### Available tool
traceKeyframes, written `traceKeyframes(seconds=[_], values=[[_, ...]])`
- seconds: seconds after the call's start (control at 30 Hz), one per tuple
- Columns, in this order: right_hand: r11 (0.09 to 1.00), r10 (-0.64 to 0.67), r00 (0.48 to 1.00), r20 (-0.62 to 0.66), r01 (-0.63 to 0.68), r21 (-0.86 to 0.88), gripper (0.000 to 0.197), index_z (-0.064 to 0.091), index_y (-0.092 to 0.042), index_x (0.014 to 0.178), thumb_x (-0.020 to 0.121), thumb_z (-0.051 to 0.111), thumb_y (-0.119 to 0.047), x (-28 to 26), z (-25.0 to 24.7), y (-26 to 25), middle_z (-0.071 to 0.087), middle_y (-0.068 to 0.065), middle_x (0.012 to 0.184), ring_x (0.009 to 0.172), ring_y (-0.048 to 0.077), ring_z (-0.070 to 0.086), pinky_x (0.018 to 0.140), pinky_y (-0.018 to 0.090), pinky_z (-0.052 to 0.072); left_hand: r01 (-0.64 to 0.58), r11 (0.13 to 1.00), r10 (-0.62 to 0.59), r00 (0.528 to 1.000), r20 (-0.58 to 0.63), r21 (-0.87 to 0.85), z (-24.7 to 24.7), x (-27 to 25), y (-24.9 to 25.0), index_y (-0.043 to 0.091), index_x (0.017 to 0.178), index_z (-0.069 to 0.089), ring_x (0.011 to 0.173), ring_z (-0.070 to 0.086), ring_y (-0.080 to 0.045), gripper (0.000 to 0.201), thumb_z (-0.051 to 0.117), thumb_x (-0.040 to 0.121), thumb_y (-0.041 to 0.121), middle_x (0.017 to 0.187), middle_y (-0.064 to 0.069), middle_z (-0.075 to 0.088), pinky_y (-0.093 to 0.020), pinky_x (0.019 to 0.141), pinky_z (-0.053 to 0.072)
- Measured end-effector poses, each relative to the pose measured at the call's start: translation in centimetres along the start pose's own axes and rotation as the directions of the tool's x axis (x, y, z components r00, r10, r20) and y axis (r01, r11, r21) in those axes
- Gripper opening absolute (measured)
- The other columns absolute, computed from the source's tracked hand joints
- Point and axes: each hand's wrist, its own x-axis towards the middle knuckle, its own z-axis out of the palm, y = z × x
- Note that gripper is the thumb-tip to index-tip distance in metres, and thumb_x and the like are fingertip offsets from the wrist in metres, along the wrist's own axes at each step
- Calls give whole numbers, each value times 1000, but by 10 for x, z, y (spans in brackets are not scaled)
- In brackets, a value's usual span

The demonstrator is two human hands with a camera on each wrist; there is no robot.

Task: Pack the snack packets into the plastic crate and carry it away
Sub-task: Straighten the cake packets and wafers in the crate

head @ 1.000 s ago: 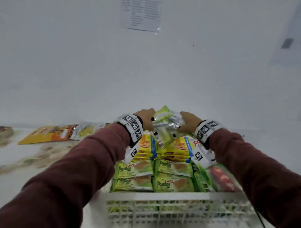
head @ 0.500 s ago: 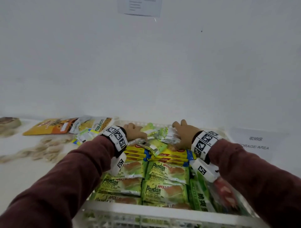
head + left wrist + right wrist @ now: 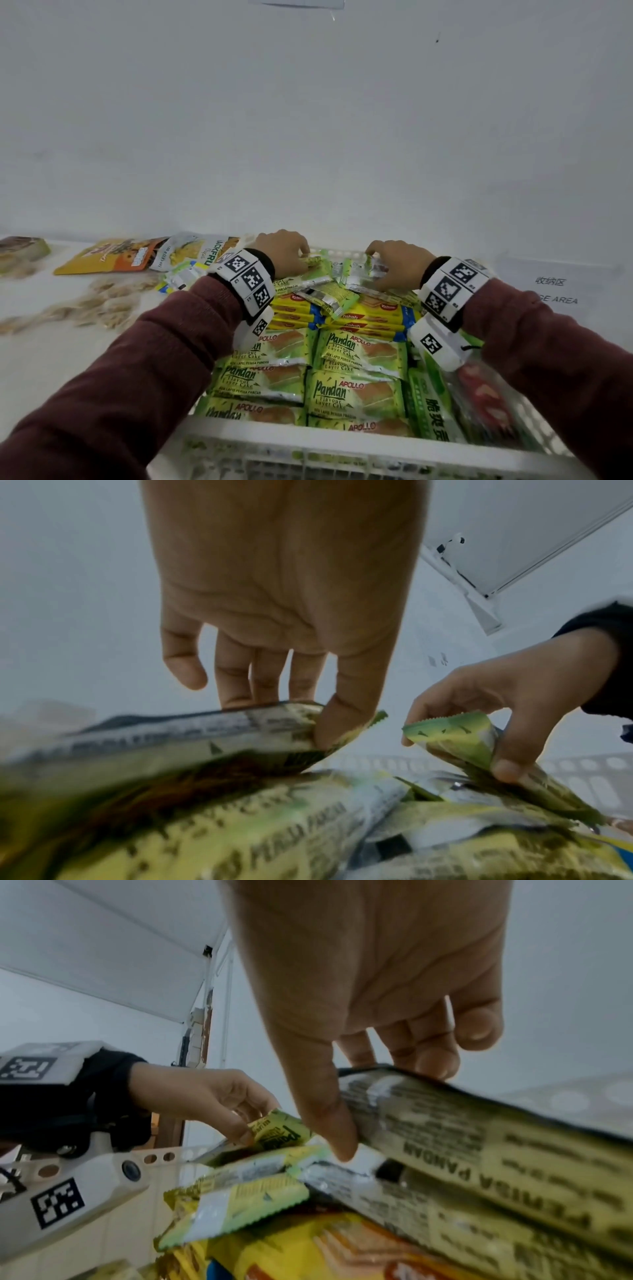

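Pinching green packets, one each: left hand [image 3: 286, 251], right hand [image 3: 399, 262].

Plain white wall [image 3: 308, 120], paper notice [image 3: 296, 3] taped at its top edge, white tabletop [image 3: 44, 359] below, printed storage-area sign [image 3: 555, 291] lying at right, dim even light.

Storage room, "storage area" floor sign [image 3: 556, 291], bare white wall [image 3: 308, 137]

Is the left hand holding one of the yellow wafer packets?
No, the left hand pinches a green Pandan packet between thumb and fingers.
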Motion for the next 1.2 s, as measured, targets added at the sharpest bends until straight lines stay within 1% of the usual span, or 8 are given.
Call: traceKeyframes(seconds=[0.13, 0.3, 0.43, 0.63, 0.77, 0.9, 1.1, 1.2], values=[[1000, 12, 997, -74, -10, 29, 64, 26, -22, 140, 84, 57, -26, -6, -16, 1, 51, -1, 87, 71, 19, 49, 57, 24, 37, 35, 999, -38, 990, -133, -24, -9, -3, -4, 26, 119, 56, 99, 59, -22, 30, 50, 90, 33, 116, 0, 62, -29, 77, 44], [1000, 13, 995, -101, -13, 2, 58, 31, -31, 137, 85, 57, -27, -22, -40, 3, 49, 3, 95, 78, 20, 47, 61, 25, 36, 26, 998, -38, 965, -261, -51, -23, -12, -3, 35, 137, 30, 72, 52, -24, 49, 41, 92, 18, 96, -6, 61, -28, 62, 39], [1000, -12, 992, -123, 15, 16, 49, 46, -31, 126, 81, 61, -23, -37, -56, 5, 53, -3, 104, 81, 16, 49, 64, 26, 39, 14, 966, -112, 923, -369, -258, -33, -16, -3, 21, 125, 41, 75, 48, -25, 33, 35, 93, 14, 97, -11, 59, -31, 65, 37], [997, -40, 980, -192, 51, 54, 37, 49, -27, 100, 72, 70, -16, -61, -71, 10, 53, -5, 91, 80, 20, 52, 64, 31, 43, -125, 719, -207, 901, -382, -684, -41, -30, 14, 17, 76, 42, 68, 44, -20, 20, 39, 73, 36, 69, 1, 49, -30, 61, 33], [965, -117, 970, -211, 161, 205, 36, 47, -20, 90, 69, 72, -6, -72, -70, 11, 55, 2, 92, 80, 23, 51, 67, 35, 44, -195, 679, -130, 917, -377, -708, -47, -36, 24, -4, 94, 53, 80, 54, -25, 34, 51, 86, 29, 87, -16, 59, -40, 75, 44], [947, -148, 971, -188, 194, 257, 43, 43, -27, 77, 63, 78, -5, -74, -57, 12, 55, 6, 92, 78, 22, 48, 67, 35, 42, -124, 737, -33, 975, -219, -665, -47, -50, 31, 2, 84, 53, 72, 50, -21, 27, 56, 90, 28, 80, -6, 53, -30, 66, 40], [918, -120, 984, -131, 161, 362, 37, 49, -20, 68, 61, 82, -4, -74, -30, 14, 51, -11, 51, 42, 4, 38, 40, 13, 30, 99, 703, -88, 995, 52, -705, -35, -70, 27, 28, 115, 41, 39, 54, -9, 43, 62, 85, 4, 67, -8, 55, -17, 37, 45], [879, -144, 985, -99, 173, 444, 34, 52, -16, 69, 62, 83, -3, -73, -19, 15, 56, -17, 52, 33, 2, 39, 37, 8, 26, 219, 736, -109, 972, 206, -641, -27, -75, 21, 30, 127, 47, 44, 59, -11, 51, 54, 88, -3, 86, -9, 62, -19, 43, 53]])
